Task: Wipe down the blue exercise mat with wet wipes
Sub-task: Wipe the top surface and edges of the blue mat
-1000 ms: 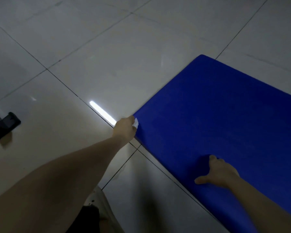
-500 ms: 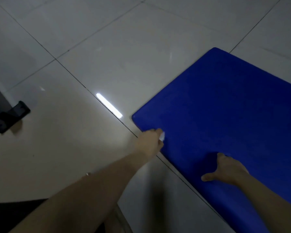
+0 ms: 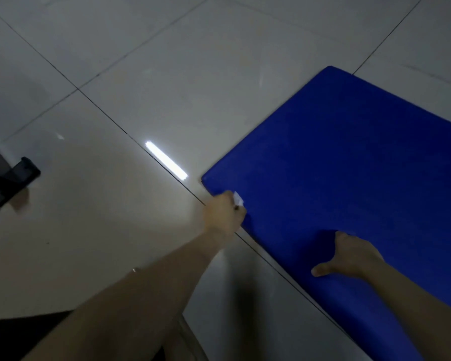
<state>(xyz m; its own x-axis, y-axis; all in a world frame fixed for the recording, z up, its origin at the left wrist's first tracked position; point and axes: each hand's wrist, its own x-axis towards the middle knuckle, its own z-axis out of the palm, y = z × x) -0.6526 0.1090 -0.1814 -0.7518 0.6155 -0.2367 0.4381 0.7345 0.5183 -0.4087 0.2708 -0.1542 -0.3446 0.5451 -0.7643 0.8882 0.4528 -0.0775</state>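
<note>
The blue exercise mat (image 3: 349,157) lies flat on the tiled floor, filling the right side of the view. My left hand (image 3: 223,214) sits on the mat's near left edge, close to its corner, and grips a small white wet wipe (image 3: 238,198) whose tip sticks out above the fingers. My right hand (image 3: 349,256) rests on the mat nearer to me, thumb spread out to the left; its fingers are hidden behind the back of the hand.
Pale glossy floor tiles (image 3: 141,87) with dark joints surround the mat. A bright strip of reflected light (image 3: 166,160) lies just left of the mat's corner. A black furniture foot (image 3: 11,182) stands at the far left.
My left hand slid with the wipe from the mat's corner a short way toward me along the left edge, then held near there. My right hand stayed pressed on the mat.
</note>
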